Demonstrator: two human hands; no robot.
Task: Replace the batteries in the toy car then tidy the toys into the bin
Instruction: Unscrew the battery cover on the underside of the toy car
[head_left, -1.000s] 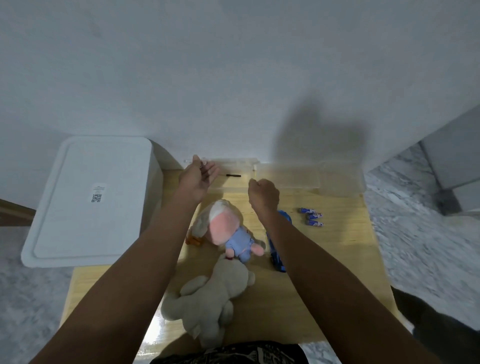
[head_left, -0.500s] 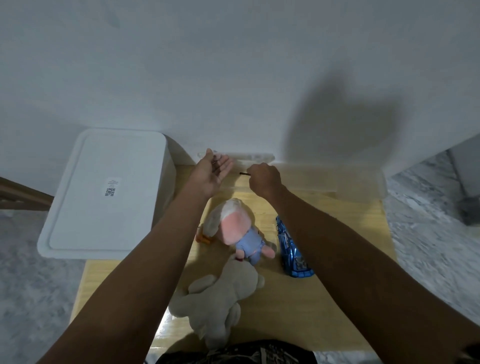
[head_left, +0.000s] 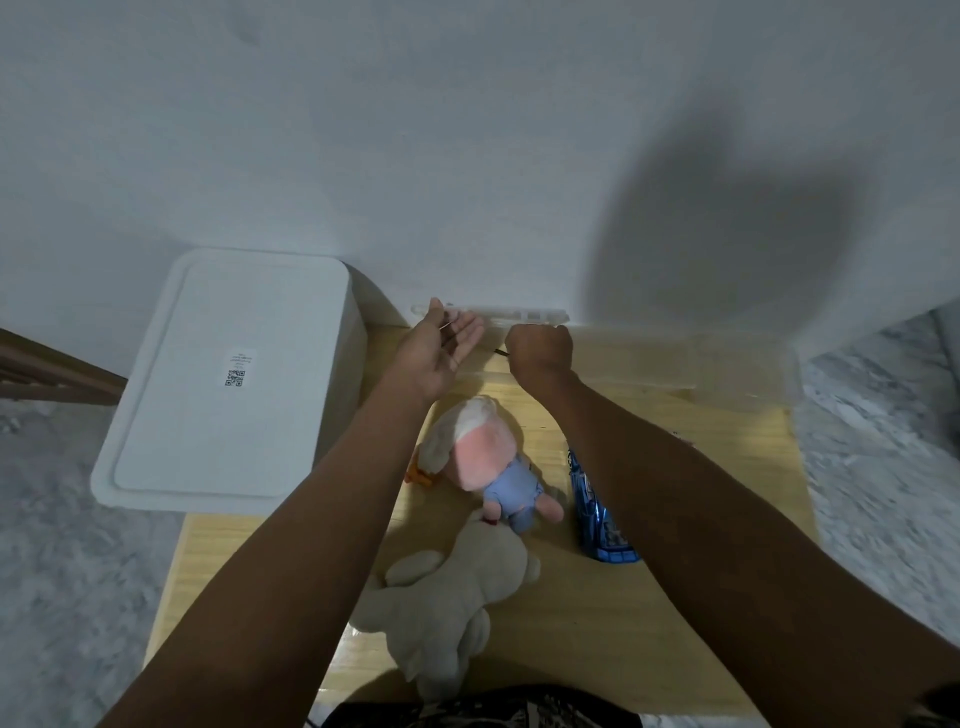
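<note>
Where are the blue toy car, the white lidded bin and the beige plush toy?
blue toy car (head_left: 597, 514): head view, its body.
white lidded bin (head_left: 228, 374): head view, lid top.
beige plush toy (head_left: 457, 592): head view, its torso.

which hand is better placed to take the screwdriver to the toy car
Right. The right hand already grips the thin tool, and the blue toy car lies beside that forearm. The left hand is open, palm up.

The blue toy car (head_left: 597, 512) lies on the wooden table beside the plush toys, the lidded white bin (head_left: 223, 384) standing left.
</note>
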